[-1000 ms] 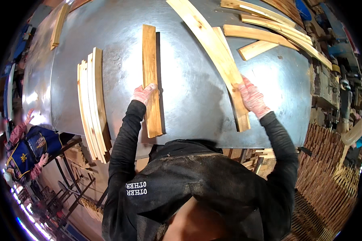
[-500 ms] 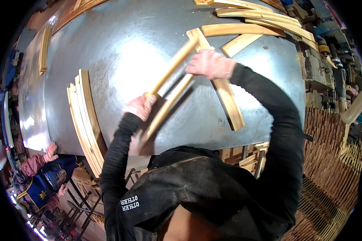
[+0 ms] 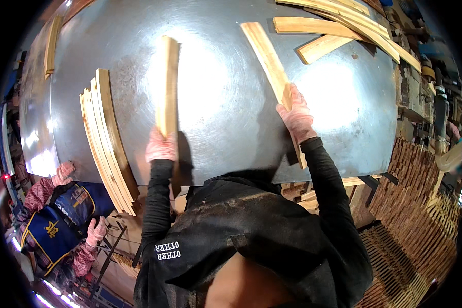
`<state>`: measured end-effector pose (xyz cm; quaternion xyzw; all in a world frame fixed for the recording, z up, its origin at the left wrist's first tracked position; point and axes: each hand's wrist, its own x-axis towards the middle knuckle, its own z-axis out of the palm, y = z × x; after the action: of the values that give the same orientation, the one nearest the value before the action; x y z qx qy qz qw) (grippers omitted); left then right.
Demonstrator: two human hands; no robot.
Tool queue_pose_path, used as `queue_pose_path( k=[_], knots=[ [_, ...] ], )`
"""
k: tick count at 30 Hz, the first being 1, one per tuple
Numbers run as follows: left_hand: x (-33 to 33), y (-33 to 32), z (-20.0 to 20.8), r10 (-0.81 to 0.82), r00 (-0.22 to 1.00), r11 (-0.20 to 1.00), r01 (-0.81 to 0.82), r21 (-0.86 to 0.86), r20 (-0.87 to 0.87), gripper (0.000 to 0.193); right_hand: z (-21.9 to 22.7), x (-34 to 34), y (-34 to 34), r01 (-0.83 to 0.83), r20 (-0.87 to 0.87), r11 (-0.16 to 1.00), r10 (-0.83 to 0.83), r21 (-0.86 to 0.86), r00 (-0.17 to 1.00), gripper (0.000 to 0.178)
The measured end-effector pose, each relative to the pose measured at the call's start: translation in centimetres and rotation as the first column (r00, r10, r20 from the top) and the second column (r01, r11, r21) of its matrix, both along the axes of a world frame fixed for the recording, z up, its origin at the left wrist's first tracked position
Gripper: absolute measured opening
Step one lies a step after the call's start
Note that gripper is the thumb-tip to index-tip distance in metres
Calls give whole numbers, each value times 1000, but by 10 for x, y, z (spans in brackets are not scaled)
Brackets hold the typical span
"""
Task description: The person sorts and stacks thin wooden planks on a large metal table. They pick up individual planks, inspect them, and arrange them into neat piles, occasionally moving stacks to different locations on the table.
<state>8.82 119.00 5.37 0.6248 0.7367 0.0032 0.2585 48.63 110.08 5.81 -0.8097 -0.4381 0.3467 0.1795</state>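
In my left hand (image 3: 160, 146), gloved in thin pink, is a pale wooden slat (image 3: 168, 82). It points away from me over the metal table and is blurred by motion; I cannot tell if a second slat lies against it. My gloved right hand (image 3: 297, 115) closes around another slat (image 3: 266, 56), thumb on one edge and fingers on the other. That slat slants from the far middle of the table toward my right forearm. To my left, several slats (image 3: 105, 138) lie side by side in a row, reaching past the near edge.
The metal table (image 3: 226, 113) spreads before me. Several curved slats (image 3: 339, 25) overlap at the far right, and another slat (image 3: 51, 46) lies far left. A co-worker's gloved hand (image 3: 63, 173) is at the left edge. Stacked wood pieces (image 3: 421, 205) stand at the right.
The slats in my hands have been drawn apart. My left hand has swung its slat upright and leftward; my right hand has come nearer and now grips the slanting slat.
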Motion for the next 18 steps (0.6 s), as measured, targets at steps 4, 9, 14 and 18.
queue_pose_path(
  k=[4,9,14,18],
  knots=[
    [-30,14,-3,34,994,998,-28,59,-107,68,23,0,35,212,-964,972,39,97,262,55],
    [-25,-4,13,69,978,994,-84,-65,-199,79,22,-27,76,295,-999,954,-43,-47,-19,53],
    [-39,-26,17,182,967,973,-203,-107,-176,55,-26,-39,99,389,-949,921,-110,14,295,52],
    [-40,-21,18,168,966,984,-175,-18,-197,53,-43,-48,105,399,-940,916,-171,-40,296,53]
  ],
)
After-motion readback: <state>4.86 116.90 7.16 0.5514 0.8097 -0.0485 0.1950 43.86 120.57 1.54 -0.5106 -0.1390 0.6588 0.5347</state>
